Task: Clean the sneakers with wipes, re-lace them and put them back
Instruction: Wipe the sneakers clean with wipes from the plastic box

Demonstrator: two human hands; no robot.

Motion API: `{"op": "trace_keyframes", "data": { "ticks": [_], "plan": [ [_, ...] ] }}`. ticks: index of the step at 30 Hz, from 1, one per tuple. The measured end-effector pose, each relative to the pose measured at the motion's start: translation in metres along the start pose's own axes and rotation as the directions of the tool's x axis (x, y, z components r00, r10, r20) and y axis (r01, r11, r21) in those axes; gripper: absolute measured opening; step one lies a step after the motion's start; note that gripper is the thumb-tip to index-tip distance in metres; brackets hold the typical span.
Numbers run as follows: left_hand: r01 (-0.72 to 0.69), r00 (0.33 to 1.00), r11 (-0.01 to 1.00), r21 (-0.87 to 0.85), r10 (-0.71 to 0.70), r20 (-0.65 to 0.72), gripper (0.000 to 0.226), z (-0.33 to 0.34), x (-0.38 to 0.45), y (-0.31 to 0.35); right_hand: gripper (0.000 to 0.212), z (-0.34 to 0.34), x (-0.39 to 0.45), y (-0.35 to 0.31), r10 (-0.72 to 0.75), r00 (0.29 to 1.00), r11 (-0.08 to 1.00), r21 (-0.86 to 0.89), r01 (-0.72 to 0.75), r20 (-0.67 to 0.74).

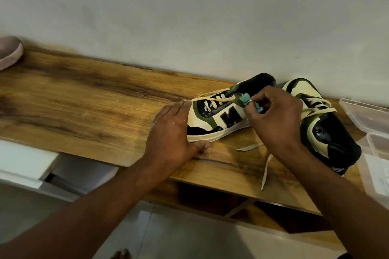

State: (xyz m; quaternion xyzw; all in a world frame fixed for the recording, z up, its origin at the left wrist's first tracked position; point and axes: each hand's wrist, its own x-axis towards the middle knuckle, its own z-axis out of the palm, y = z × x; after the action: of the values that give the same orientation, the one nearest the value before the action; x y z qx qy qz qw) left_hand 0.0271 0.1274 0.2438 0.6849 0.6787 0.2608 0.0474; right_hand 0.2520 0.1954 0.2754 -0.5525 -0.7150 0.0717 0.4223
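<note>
Two cream, green and black sneakers stand on a wooden table (84,99). The left sneaker (216,118) lies with its toe toward my left hand (172,130), which rests flat against the toe with straight fingers. My right hand (275,118) pinches a small teal wipe (245,99) and holds it against the sneaker's side near the collar. The right sneaker (324,130) stands just right of that hand, partly hidden by it. Loose cream laces (266,166) trail over the table's front edge.
A clear plastic container (374,145) sits at the table's right end, with its lid beside it. A pinkish shoe (9,51) lies at the far left by the grey wall. White furniture stands under the table's left part. Tiled floor lies below.
</note>
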Motion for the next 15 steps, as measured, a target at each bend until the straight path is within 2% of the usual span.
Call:
{"op": "trace_keyframes", "data": {
  "ticks": [2, 7, 9, 13, 15],
  "plan": [
    [0.013, 1.000, 1.000, 0.000, -0.013, -0.001, 0.110, 0.000, 0.000, 0.002, 0.009, 0.006, -0.007, -0.009, 0.006, 0.999, 1.000, 0.024, -0.008, 0.053],
    [-0.006, 1.000, 0.999, -0.036, 0.005, -0.031, 0.100, 0.001, 0.000, -0.001, 0.011, 0.032, -0.035, -0.043, -0.220, 0.943, 0.975, 0.084, 0.205, 0.249],
    [-0.002, 0.999, 0.999, -0.044, 0.000, -0.032, 0.103, 0.000, 0.000, -0.002, 0.009, 0.027, -0.022, -0.037, -0.183, 0.955, 0.983, 0.064, 0.173, 0.233],
    [-0.010, 0.999, 0.998, -0.062, 0.008, -0.038, 0.108, 0.001, 0.000, 0.001, 0.010, 0.011, 0.006, -0.022, 0.027, 0.996, 0.999, 0.016, -0.029, 0.084],
    [-0.001, 0.999, 0.998, -0.062, -0.001, -0.039, 0.107, 0.002, 0.001, 0.001, 0.015, 0.017, 0.001, -0.029, 0.031, 0.995, 1.000, 0.003, -0.031, 0.100]
  ]
}}
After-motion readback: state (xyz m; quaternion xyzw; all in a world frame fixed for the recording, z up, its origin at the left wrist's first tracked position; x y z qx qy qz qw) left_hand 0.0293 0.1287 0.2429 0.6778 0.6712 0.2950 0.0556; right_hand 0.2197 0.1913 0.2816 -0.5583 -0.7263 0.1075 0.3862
